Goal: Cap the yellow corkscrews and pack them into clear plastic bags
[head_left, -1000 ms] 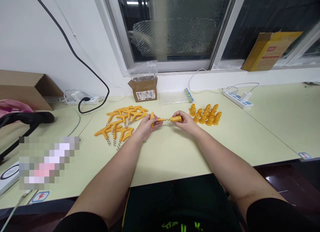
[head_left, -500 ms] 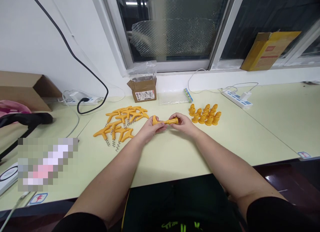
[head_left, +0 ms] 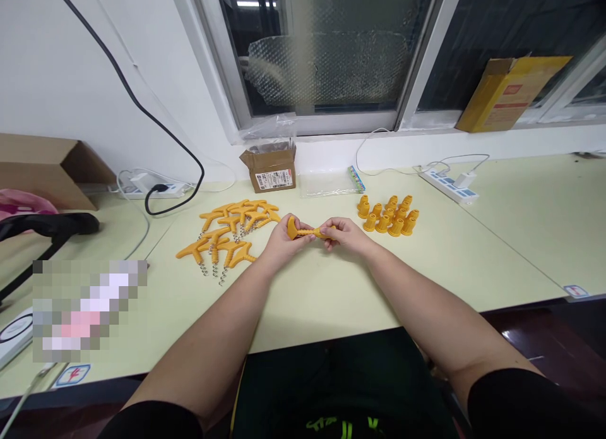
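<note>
One yellow T-handle [head_left: 292,227] sits in the left hand [head_left: 280,242], fingers closed around it above the pale table [head_left: 326,294], its shaft meeting a yellow sleeve [head_left: 318,233] that the right hand [head_left: 349,235] pinches between thumb and fingertips. From where I stand, spiral-tipped corkscrews [head_left: 192,252] lie piled left of both hands, and upright sleeves [head_left: 383,223] cluster to the right.

Over the feed, I saw a small cardboard box [head_left: 274,174] below the window [head_left: 331,72], a clear plastic bag [head_left: 324,184] beside it, and a yellow carton [head_left: 514,96] leaning on the sill.
</note>
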Tool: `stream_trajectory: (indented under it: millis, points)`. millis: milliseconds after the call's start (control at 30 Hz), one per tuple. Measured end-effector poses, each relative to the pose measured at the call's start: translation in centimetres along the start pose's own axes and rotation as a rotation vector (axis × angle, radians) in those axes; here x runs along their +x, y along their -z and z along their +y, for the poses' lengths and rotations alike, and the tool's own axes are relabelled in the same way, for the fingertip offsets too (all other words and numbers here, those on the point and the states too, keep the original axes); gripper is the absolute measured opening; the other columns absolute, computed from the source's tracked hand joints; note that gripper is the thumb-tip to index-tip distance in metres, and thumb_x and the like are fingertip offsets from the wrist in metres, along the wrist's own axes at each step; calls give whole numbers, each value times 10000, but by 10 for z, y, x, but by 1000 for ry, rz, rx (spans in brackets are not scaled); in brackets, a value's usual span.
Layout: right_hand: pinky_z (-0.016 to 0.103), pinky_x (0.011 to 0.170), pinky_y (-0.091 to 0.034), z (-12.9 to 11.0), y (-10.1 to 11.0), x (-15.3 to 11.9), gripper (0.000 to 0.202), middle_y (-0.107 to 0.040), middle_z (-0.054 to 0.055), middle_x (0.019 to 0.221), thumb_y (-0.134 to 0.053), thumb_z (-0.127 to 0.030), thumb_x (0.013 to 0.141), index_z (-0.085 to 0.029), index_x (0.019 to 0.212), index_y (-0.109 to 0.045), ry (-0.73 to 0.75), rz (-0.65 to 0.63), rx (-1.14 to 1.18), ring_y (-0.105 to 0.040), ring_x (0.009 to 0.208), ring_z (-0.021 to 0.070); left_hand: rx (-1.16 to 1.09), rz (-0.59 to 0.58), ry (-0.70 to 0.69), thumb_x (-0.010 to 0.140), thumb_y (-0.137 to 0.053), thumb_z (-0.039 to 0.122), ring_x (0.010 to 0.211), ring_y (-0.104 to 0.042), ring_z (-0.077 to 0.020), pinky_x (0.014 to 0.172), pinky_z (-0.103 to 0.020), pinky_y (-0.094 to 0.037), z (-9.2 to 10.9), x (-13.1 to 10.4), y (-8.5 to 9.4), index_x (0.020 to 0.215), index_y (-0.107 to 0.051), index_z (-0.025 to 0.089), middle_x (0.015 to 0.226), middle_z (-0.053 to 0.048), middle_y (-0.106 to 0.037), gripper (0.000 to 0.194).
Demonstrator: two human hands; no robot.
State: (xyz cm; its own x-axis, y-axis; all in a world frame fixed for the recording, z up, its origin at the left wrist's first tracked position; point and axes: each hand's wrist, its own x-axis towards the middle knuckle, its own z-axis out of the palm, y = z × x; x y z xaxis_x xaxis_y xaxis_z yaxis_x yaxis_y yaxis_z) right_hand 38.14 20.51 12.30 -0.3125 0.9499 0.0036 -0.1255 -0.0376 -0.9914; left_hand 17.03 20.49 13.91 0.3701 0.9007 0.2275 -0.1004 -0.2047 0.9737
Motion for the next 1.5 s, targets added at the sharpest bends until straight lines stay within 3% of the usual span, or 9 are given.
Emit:
stream_trajectory:
  millis: [200,333,433,567,700,867,1167,1367,1500]
  points:
    - [142,316,-361,-10,-4,-5,234,-597,-18,563,-703,-384,905,-167,852,-632,-389,-35,196,-476,382,66,51,-36,-14,728,-907,348,922,-737,-214,860,-348,-551,5,-4,-3,834,-445,221,1000,-89,-775,490]
    - [114,249,-236,-20,2,-4,226,-441,-78,472,-524,-346,991,-173,856,-576,-733,-239,329,-298,304,50,160,-78,-44,757,-886,362,924,-732,-231,878,-374,-549,9,-9,-5,815,-484,220,1020,-95,-782,431]
    - [128,228,-210,-22,4,-3,308,-395,-81,431,-393,-357,1032,-173,864,-574,-831,-313,344,-241,290,69,254,-82,-81,778,-871,360,940,-735,-244,867,-370,-540,10,-10,-4,809,-514,219,951,-76,-776,385]
    - [172,355,-453,-17,1,-4,421,-638,33,607,-386,-496,1061,-161,960,-621,-637,-233,352,-536,421,111,160,-46,-54,765,-884,357,1010,-746,-263,868,-363,-556,9,-6,1,833,-488,223,887,-52,-744,424]
    - [258,608,-609,-12,2,-7,277,-721,35,835,-744,-427,902,-200,1015,-635,-324,-147,343,-678,626,133,97,51,-16,714,-921,351,969,-751,-239,860,-344,-557,8,-1,7,847,-472,218,894,-45,-736,486]
    - [265,677,-600,-7,6,-6,410,-709,9,825,-934,-281,686,-200,984,-665,-170,-76,276,-655,681,115,78,112,16,702,-925,342,885,-736,-193,830,-317,-549,7,2,10,850,-468,216,932,-51,-749,496]
    - [266,631,-588,-7,3,-4,375,-716,37,804,-908,-397,734,-169,909,-667,-194,-56,242,-642,644,114,-37,114,54,678,-943,320,745,-704,-132,750,-270,-558,0,4,11,855,-466,211,903,-34,-749,520]
    - [272,668,-568,-8,1,-5,522,-664,-51,748,-928,-376,679,-220,1072,-621,2,-31,180,-615,619,101,-213,118,211,631,-965,344,721,-701,-116,735,-251,-541,-5,7,15,873,-431,216,836,5,-731,600]
    - [290,696,-569,-8,-1,-6,551,-587,-96,700,-894,-362,708,-251,1159,-597,88,-41,111,-621,636,113,-210,118,184,654,-953,326,622,-614,-79,631,-221,-462,-4,8,16,860,-434,216,794,27,-703,569]
